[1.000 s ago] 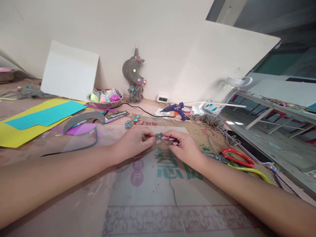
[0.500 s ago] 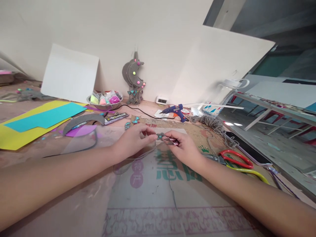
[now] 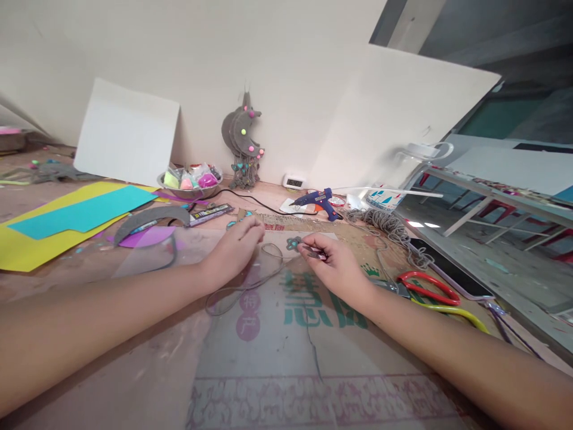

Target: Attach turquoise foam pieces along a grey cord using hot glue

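Left hand (image 3: 235, 245) has moved off the flower (image 3: 293, 243), fingers curled, contents hidden; right hand (image 3: 333, 260) alone pinches it, fingertips nearly closed, near the clear sheet's (image 3: 250, 364) far edge, a dark tool (image 3: 319, 255) in the same grip; cord (image 3: 282, 258) loops between.

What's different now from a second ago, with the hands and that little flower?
The left hand let go of the flower and moved left, away from it. The right hand stayed beside the flower, still gripping a small tool. The glue gun and moon didn't move.
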Tool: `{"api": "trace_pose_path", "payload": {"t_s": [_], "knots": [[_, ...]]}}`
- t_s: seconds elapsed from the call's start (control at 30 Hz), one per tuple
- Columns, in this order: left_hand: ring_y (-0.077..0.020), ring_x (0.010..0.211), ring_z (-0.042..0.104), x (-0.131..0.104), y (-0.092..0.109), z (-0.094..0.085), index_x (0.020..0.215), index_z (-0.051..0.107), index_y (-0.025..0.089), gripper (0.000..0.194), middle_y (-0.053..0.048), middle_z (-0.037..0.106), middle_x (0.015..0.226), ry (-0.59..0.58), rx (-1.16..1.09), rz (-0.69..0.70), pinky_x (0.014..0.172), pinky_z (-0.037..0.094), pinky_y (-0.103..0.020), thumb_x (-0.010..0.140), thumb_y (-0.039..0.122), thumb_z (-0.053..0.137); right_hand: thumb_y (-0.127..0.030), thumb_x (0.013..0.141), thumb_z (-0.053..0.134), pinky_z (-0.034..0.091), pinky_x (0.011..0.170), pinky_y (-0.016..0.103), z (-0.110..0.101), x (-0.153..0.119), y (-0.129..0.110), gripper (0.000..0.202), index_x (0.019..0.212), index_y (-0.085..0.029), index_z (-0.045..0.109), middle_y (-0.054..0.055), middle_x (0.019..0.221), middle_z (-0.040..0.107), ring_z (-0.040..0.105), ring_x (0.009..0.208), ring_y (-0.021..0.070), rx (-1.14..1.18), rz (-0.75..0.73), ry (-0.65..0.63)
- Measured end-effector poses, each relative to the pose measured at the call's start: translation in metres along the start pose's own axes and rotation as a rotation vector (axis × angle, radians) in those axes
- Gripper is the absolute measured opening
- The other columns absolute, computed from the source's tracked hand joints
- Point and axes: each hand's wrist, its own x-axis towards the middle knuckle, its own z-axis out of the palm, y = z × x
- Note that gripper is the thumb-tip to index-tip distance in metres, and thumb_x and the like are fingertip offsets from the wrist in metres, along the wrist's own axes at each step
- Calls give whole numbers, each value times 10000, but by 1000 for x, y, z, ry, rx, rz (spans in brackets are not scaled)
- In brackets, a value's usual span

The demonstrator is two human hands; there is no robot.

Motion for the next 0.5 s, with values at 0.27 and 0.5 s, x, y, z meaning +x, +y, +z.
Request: {"api": "trace_pose_path", "payload": {"t_s": [0.27, 0.5], "knots": [[-144, 699, 481, 6, -4, -4, 676, 466, 187, 261, 11, 492, 674, 70, 19, 45, 664, 389, -251, 881, 280, 334, -252, 803, 487, 290, 489, 200, -2, 1, -5, 130, 743, -163, 560, -32, 587, 454, 373, 516, 86, 37, 24, 14], [-171, 1000, 549, -1, -5, 4, 1159, 553, 190, 333, -47, 618, 1082, -66, 84, 255, 887, 421, -298, 856, 301, 469, -195, 783, 507, 293, 493, 191, 2, 1, 0, 66, 764, -167, 564, -31, 611, 471, 375, 527, 82, 74, 7, -39]]}}
